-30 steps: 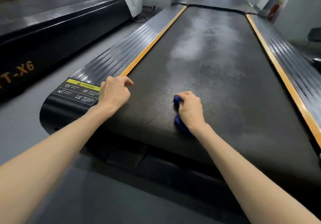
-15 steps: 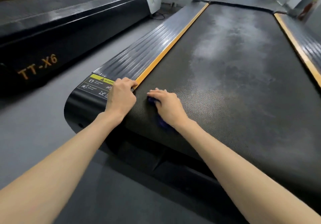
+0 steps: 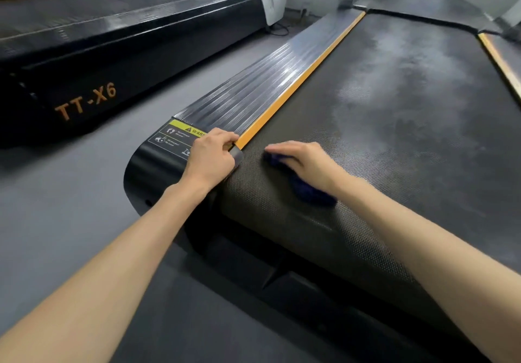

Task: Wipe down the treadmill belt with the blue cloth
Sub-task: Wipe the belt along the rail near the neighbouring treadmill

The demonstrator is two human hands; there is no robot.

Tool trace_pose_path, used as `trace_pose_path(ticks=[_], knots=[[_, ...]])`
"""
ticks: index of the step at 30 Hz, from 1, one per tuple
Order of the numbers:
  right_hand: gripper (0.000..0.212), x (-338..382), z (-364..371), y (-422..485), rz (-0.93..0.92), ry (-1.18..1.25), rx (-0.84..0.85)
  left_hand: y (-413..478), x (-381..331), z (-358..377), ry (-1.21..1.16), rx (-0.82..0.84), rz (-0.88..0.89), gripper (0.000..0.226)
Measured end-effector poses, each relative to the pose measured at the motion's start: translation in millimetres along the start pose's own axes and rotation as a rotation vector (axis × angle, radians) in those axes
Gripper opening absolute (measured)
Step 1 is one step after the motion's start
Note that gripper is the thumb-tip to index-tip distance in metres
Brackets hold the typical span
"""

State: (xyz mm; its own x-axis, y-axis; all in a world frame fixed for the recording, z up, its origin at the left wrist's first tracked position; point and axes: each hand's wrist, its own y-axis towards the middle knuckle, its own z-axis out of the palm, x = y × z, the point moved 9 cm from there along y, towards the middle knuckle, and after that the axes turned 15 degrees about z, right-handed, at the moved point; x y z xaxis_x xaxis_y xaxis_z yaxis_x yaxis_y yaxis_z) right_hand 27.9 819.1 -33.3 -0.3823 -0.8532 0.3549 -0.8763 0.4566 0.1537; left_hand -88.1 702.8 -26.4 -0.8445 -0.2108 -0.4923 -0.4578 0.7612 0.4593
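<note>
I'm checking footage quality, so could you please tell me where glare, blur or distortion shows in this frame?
Head view: glare streaks the ribbed side rail; the right hand and blue cloth are slightly motion-blurred; the left hand is sharper; wide-angle bending curves the belt edges.

Right hand [image 3: 306, 162] presses the blue cloth [image 3: 306, 189] on the belt [image 3: 394, 126]; left hand [image 3: 210, 158] grips the side rail [image 3: 253, 100].

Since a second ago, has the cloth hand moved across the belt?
Yes. The right hand with the blue cloth has slid left along the belt, toward the orange strip, ending close to the left hand.
</note>
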Motion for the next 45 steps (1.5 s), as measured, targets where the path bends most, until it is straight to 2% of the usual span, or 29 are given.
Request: trace_pose_path(ticks=[3, 4, 5, 8, 10, 12, 15, 17, 19, 22, 24, 27, 29, 31, 32, 33, 36, 38, 40, 43, 45], knots=[[0.036, -38.1, -8.8, 15.8, 0.459, 0.132, -0.171, 0.2, 6.5, 2.4, -0.064, 0.045, -0.016, 0.041], [0.037, -27.8, -3.2, 10.1, 0.533, 0.164, -0.212, 0.5, 7.3, 3.2, -0.074, 0.057, -0.016, 0.042], [0.036, -5.3, 6.8, 2.7, 0.523, 0.172, -0.218, 0.8, 8.0, 3.7, -0.081, 0.062, -0.016, 0.042], [0.031, 73.6, 24.2, -31.7, 0.241, 0.134, -0.271, 0.6, 5.6, 5.3, -0.043, 0.049, 0.004, 0.042], [0.032, 72.3, 15.2, -41.0, 0.187, 0.103, -0.312, -0.4, -0.4, 8.4, 0.048, 0.04, 0.043, 0.042], [0.034, 33.5, 5.1, -38.3, 0.316, 0.035, -0.275, -1.7, -4.2, 10.6, 0.118, 0.047, 0.06, 0.045], [0.03, -48.0, -19.3, -35.7, 0.696, 0.007, -0.318, -1.9, -7.6, 11.4, 0.137, 0.084, 0.051, 0.046], [0.028, -53.7, -21.5, -31.6, 0.827, 0.021, -0.361, -2.4, -11.3, 11.9, 0.142, 0.097, 0.067, 0.046], [0.03, -18.2, -3.6, -23.6, 0.757, 0.045, -0.329, -3.3, -12.5, 12.2, 0.153, 0.095, 0.084, 0.045], [0.035, 53.2, 25.2, -37.0, 0.389, 0.07, -0.219, -3.8, -8.4, 9.2, 0.137, 0.065, 0.087, 0.047], [0.043, 43.0, 15.2, -45.7, 0.308, 0.08, -0.191, -4.2, -7.1, 7.5, 0.107, 0.049, 0.069, 0.046], [0.046, -35.5, -15.8, -53.1, 0.532, 0.055, -0.239, -5.2, -9.3, 8.8, 0.097, 0.075, 0.047, 0.047], [0.031, -76.0, -33.2, -57.9, 0.757, 0.054, -0.301, -5.1, -12.1, 8.5, 0.118, 0.077, 0.056, 0.047], [0.024, -69.8, -32.6, -50.7, 0.876, 0.078, -0.352, -5.2, -14.7, 8.7, 0.139, 0.073, 0.067, 0.047], [0.025, -50.0, -24.4, -42.5, 0.856, 0.097, -0.344, -4.9, -15.0, 9.4, 0.146, 0.073, 0.07, 0.047], [0.026, -23.6, -13.5, -34.3, 0.775, 0.126, -0.329, -5.2, -14.5, 9.9, 0.149, 0.07, 0.07, 0.048], [0.028, 63.3, 22.7, -37.4, 0.376, 0.099, -0.263, -6.0, -11.7, 9.6, 0.157, 0.051, 0.076, 0.048], [0.035, 70.7, 20.2, -53.3, 0.254, 0.081, -0.265, -7.2, -11.9, 9.0, 0.163, 0.04, 0.085, 0.048], [0.041, 30.1, -2.2, -69.5, 0.368, 0.09, -0.33, -7.4, -13.3, 8.2, 0.155, 0.032, 0.082, 0.047], [0.037, -60.7, -41.2, -114.6, 0.799, 0.074, -0.519, -5.5, -14.0, 8.9, 0.145, 0.033, 0.055, 0.046], [0.031, -87.6, -47.5, -126.1, 1.0, 0.038, -0.534, -4.3, -12.0, 9.2, 0.136, 0.027, 0.027, 0.045]])
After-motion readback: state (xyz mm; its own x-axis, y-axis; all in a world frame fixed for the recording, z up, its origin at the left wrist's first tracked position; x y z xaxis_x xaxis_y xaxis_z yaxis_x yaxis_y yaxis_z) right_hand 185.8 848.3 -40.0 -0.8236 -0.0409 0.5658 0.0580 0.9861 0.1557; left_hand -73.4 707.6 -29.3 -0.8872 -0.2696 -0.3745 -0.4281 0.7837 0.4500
